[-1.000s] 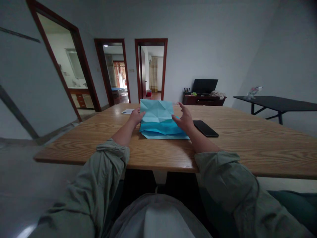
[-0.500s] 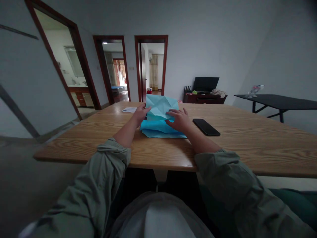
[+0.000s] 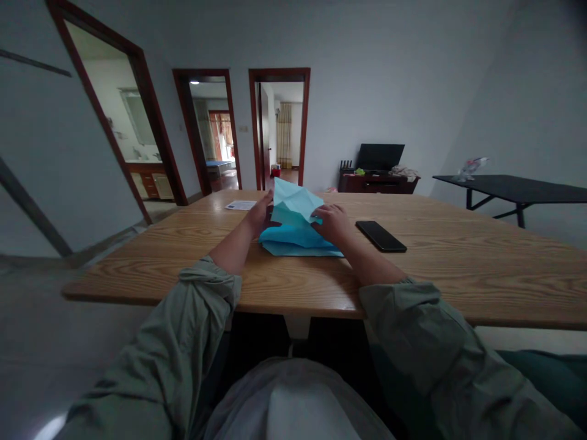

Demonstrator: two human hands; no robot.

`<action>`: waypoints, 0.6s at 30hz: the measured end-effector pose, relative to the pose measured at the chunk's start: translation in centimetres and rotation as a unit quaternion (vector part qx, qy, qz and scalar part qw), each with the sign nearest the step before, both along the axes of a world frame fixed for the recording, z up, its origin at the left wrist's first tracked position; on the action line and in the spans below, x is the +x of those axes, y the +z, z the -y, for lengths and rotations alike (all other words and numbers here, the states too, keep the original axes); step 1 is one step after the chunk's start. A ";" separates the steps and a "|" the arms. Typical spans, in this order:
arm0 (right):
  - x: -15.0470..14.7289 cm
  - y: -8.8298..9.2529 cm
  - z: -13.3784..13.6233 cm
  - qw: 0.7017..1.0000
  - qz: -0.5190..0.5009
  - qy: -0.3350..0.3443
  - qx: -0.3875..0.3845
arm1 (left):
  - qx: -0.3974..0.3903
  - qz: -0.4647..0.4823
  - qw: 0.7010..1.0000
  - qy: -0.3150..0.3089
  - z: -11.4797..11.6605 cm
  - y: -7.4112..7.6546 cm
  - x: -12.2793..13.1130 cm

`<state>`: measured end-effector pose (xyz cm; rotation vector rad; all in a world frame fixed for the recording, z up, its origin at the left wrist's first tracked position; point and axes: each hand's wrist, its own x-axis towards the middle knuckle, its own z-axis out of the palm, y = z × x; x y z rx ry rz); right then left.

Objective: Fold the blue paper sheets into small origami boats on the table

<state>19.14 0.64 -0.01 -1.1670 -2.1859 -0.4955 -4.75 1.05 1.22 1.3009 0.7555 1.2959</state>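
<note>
A light blue sheet of paper (image 3: 296,203) with crossing fold creases is raised and tilted above the wooden table. My left hand (image 3: 261,215) grips its left edge, the fingers partly hidden behind it. On the lower right side, my right hand (image 3: 334,223) pinches the paper between thumb and fingers. Beneath, brighter blue folded paper (image 3: 298,241) lies on the tabletop; whether it is part of the same sheet I cannot tell.
A black phone (image 3: 380,236) lies on the wooden table (image 3: 458,263), right of my right hand. A printed white card (image 3: 241,205) rests beyond my left forearm. Farther off stand a black table (image 3: 518,188) and a cabinet (image 3: 378,183) with a dark screen (image 3: 380,157).
The raised paper has tipped, its upper right corner dropping and narrowing. My right hand has closed from spread fingers to a pinch at the edge. My left hand still holds the left side.
</note>
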 end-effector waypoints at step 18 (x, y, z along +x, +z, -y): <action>0.7 1.2 0.2 0.943 -0.329 0.009 -0.045 | 0.185 -0.235 0.922 0.247 -1.3 -0.8 1.2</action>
